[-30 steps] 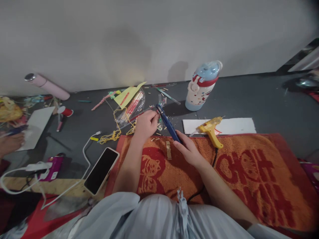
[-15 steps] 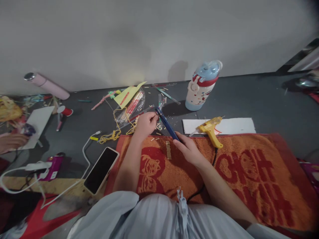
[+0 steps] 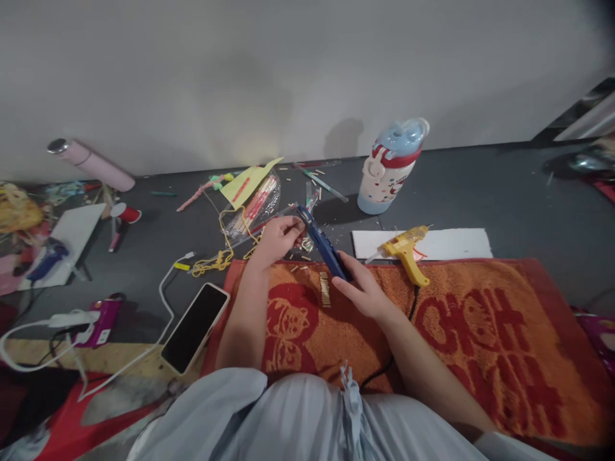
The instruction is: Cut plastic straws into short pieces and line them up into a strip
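Note:
A long dark blue object slants over the far edge of the orange towel. My right hand is wrapped round its near end. At its far end, my left hand has its fingers pinched together; whatever they hold is too small to make out. Below the object, a row of short pale sticks lies on the towel. Small cut pieces are scattered on the dark table behind my left hand. The yellow glue gun rests across a white strip to the right.
A cartoon bottle stands at the back. Left are a phone, a white cable, yellow cord, a bag of red sticks, a red spool, a pink flask and a blue glue gun.
The blue object has turned in my right hand, showing more of its broad side, and its near end sits slightly lower. Another person's hand at the far left has left the view.

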`<state>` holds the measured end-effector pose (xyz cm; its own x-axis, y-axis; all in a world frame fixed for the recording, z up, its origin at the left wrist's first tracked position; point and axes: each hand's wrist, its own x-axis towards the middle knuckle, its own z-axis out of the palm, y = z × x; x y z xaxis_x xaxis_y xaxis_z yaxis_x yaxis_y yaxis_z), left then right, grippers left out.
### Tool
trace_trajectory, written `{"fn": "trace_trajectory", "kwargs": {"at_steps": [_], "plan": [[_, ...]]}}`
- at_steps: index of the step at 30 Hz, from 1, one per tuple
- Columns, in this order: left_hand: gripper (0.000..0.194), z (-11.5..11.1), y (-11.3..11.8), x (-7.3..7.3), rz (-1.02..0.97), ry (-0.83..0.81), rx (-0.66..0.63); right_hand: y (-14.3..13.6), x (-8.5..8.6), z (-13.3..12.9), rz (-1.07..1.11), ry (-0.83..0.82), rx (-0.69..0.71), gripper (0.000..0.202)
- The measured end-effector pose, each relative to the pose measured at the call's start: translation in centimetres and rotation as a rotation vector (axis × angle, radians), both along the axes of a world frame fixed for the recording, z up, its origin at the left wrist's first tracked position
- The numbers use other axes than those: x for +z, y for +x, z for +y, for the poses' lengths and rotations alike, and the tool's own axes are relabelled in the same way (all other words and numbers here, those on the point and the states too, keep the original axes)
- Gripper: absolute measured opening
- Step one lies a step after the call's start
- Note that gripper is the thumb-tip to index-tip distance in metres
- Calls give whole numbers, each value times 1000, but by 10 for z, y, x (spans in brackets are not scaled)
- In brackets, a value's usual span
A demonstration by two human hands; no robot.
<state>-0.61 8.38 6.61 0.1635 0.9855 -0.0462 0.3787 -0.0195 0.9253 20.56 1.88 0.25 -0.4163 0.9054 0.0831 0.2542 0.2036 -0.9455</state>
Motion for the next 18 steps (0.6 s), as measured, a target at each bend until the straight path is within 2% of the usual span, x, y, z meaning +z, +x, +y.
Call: {"fn": "trace_trajectory", "kwargs": {"at_steps": [7, 12, 18], "plan": [[35, -4, -8, 6, -35, -113, -54, 2, 0, -2, -9, -14, 25, 63], [33, -3, -8, 3, 3, -68, -66, 3, -2, -2, -17, -26, 16, 61], [29, 0, -9, -6, 156, 25, -39, 1, 0, -1, -30, -31, 15, 56]]}}
